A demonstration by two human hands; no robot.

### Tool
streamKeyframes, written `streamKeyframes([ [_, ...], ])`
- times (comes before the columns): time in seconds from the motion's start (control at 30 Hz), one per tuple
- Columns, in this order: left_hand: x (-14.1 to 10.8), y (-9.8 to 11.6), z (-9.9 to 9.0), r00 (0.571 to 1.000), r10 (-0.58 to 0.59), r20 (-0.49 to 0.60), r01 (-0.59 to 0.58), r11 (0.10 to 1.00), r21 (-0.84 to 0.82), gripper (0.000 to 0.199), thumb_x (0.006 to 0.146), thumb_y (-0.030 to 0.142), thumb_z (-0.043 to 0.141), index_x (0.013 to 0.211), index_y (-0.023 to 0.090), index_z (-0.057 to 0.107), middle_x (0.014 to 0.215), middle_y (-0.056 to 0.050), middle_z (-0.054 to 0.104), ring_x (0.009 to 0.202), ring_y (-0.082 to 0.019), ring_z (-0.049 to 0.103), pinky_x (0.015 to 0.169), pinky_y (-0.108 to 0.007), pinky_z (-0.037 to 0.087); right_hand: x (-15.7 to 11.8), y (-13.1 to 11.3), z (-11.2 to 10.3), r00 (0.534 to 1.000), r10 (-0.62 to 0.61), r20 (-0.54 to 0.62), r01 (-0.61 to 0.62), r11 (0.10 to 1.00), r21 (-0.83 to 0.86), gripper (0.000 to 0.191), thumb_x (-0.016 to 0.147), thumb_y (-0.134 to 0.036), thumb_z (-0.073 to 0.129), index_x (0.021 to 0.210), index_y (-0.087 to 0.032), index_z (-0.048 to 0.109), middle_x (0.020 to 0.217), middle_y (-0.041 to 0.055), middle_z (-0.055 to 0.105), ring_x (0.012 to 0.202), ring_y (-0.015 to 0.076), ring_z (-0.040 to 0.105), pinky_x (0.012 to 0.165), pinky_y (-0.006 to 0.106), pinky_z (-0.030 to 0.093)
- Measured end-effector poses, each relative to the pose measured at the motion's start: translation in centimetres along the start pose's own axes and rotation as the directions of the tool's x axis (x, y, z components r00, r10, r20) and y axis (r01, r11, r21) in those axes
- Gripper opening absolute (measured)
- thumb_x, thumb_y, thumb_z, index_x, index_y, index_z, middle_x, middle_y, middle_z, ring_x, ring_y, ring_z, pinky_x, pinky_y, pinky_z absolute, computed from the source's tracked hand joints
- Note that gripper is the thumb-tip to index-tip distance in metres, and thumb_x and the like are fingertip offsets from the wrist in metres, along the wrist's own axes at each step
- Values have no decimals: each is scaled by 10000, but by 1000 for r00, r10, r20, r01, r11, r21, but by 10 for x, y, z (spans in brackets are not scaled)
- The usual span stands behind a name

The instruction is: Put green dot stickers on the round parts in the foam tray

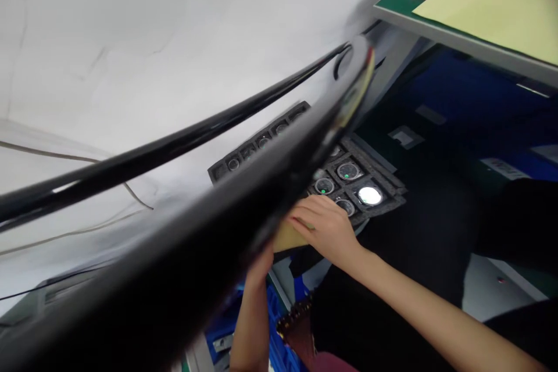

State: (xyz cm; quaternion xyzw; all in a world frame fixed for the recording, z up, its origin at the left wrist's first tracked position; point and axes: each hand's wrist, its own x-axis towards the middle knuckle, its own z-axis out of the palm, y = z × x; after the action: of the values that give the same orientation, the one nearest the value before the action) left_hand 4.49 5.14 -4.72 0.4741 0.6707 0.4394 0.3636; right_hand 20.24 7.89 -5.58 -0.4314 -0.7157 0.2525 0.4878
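Two bare hands work at a tan sheet beside a dark tray of small round parts.

The right hand lies flat on the tan sheet, fingers spread narrow and pressing its top; the left hand comes up beneath the sheet's edge, its fingers hidden, so their state cannot be told. The tray sits just beyond. A blurred black cable crosses the view. Judged from here, steady support from both sides would keep the sheet flat.
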Motion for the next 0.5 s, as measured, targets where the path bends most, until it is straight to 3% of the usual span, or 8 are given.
streamKeyframes([
  [0.13, 34, -46, -4, 1000, -1, -29, 3, 997, 73, 271, 848, 445, 452, 770, 190, 506, 692, -18, 542, 601, -164, 495, 564, -254, 407, 11, 19, 19, 996, 76, 51, -78, 996, 39, 236, 973, -275, 491, 839, -196, 669, 868, 42, 686, 834, 190, 604, 784, 320, 438],
  [0.3, 65, -99, 1, 991, 76, -112, -34, 940, 339, 221, 787, 289, 507, 608, 200, 413, 589, -3, 435, 580, -162, 426, 586, -269, 331, 77, 50, 78, 957, 182, 226, -193, 981, 27, 96, 879, -164, 598, 828, -159, 680, 824, 25, 675, 704, 138, 591, 684, 247, 452],
  [0.5, 62, -112, 7, 983, 133, -125, -51, 858, 511, 198, 776, 199, 565, 617, 206, 446, 649, -27, 504, 676, -196, 517, 640, -273, 381, 141, 68, 164, 834, 236, 499, -220, 971, -91, 167, 914, -224, 612, 783, -127, 652, 729, 0, 644, 684, 130, 608, 702, 282, 508],
])
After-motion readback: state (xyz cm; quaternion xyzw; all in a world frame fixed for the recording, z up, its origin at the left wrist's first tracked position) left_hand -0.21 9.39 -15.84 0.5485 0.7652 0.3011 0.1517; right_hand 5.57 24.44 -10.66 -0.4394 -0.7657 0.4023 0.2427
